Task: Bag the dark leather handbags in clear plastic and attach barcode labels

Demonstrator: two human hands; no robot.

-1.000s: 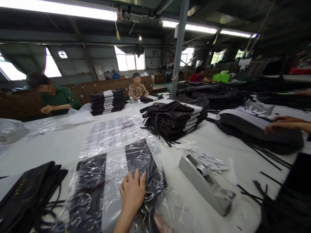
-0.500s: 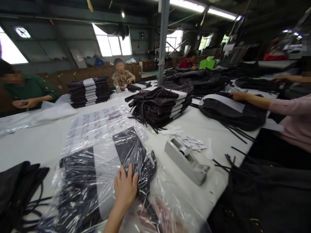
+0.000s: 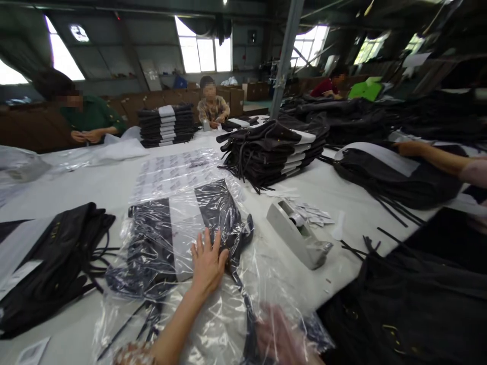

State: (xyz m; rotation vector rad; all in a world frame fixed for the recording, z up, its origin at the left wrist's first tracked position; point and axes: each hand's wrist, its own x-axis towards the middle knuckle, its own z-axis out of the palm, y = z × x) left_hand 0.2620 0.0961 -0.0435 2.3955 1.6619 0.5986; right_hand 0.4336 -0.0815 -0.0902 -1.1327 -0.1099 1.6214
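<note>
On the white table lies a folded dark cloth article [image 3: 152, 243] with straps and a pale paper band [image 3: 186, 228] around it, inside a clear plastic bag [image 3: 224, 309]. My left hand [image 3: 207, 263] rests palm down on the bag, fingers spread, over the band's right edge. My right hand [image 3: 279, 334] is at the bag's lower right, behind or inside the film; its fingers are smeared and partly veiled. A dark strap runs down between my hands. A grey tape dispenser [image 3: 299, 235] stands right of the bag, with small white labels [image 3: 314, 213] behind it.
Banded dark articles form a stack [image 3: 274, 152] behind the bag and a pile [image 3: 49, 258] at left. More dark cloth [image 3: 411, 304] covers the right front edge. Printed plastic bags [image 3: 171, 175] lie beyond. Co-workers sit across the table; another person's arm [image 3: 441, 157] reaches in from the right.
The view has swung left, showing more of the left pile. My left hand stays on the bag with its fingers spread wider. My right hand shows more, still blurred under film.
</note>
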